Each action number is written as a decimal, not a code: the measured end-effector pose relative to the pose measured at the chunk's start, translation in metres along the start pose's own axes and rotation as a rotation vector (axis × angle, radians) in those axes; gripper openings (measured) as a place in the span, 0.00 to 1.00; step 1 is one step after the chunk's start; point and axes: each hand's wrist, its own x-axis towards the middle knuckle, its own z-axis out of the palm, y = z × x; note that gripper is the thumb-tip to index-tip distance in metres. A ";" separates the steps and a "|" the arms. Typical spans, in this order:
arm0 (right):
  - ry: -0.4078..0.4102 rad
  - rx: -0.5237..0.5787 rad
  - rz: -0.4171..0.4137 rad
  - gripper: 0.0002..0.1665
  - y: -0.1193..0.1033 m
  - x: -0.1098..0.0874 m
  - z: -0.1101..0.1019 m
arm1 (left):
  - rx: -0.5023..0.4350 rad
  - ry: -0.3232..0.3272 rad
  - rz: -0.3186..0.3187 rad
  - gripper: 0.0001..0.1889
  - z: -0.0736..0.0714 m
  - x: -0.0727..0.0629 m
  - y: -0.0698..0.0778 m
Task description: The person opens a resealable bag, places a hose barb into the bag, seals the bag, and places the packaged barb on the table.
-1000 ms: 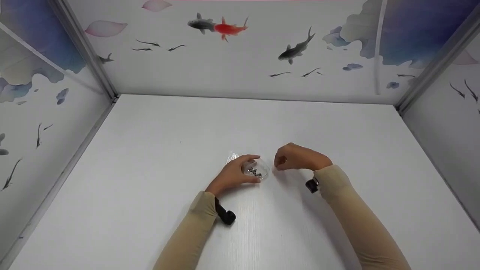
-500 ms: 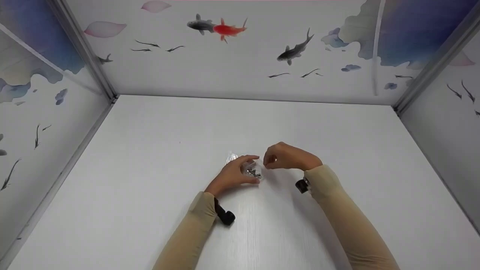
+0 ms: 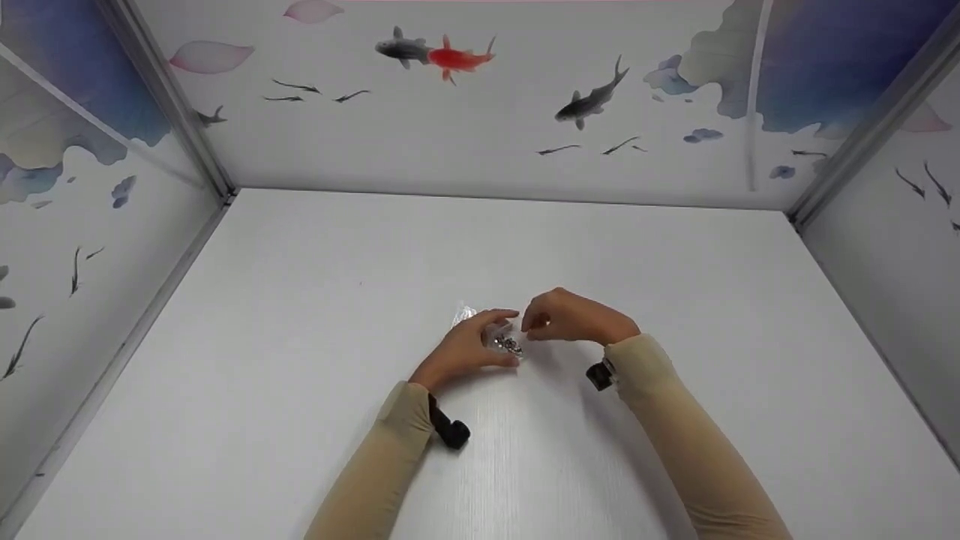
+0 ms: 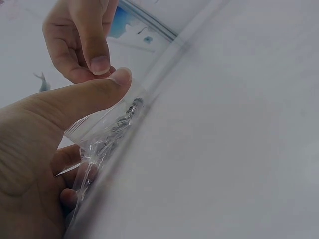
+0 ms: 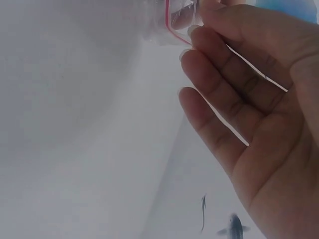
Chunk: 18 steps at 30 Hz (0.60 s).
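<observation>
A clear plastic zip bag (image 3: 500,328) with small shiny metal pieces (image 3: 509,345) inside is in my left hand (image 3: 466,348). In the left wrist view, that thumb lies along the front of the bag (image 4: 94,130) and the other fingers curl behind it. The pieces' exact kind is too small to tell. My right hand (image 3: 576,315) is close to the bag's right side, thumb and index finger pinching at its edge. A pink-red zip line crosses the bag (image 5: 158,25) in the right wrist view, where film and fingertips partly hide each other.
The white table (image 3: 300,315) extends around both hands. White panels painted with fish (image 3: 592,101) enclose its back and sides. Each sleeve cuff carries a black wrist camera (image 3: 452,433).
My right hand has moved left to the bag's edge. The bag looked wider and rounder a second ago and is narrower now. The left hand has stayed nearly in place.
</observation>
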 end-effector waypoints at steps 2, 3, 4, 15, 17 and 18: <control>-0.003 0.007 0.013 0.09 0.000 -0.001 0.001 | -0.006 -0.008 0.004 0.39 -0.001 0.000 0.001; -0.004 0.008 0.020 0.09 0.000 -0.001 0.001 | -0.008 -0.016 0.004 0.39 -0.002 0.000 0.001; -0.002 0.010 0.027 0.08 0.000 -0.001 0.002 | -0.010 -0.026 0.006 0.40 -0.002 0.001 0.001; 0.152 0.055 0.077 0.10 -0.002 -0.012 0.014 | 0.009 -0.253 -0.008 0.43 -0.019 0.003 0.003; 0.170 0.060 0.100 0.12 -0.005 -0.015 0.017 | 0.005 -0.278 -0.024 0.40 -0.023 0.005 0.004; 0.174 0.061 0.110 0.12 -0.007 -0.016 0.018 | 0.000 -0.284 -0.037 0.37 -0.024 0.006 0.005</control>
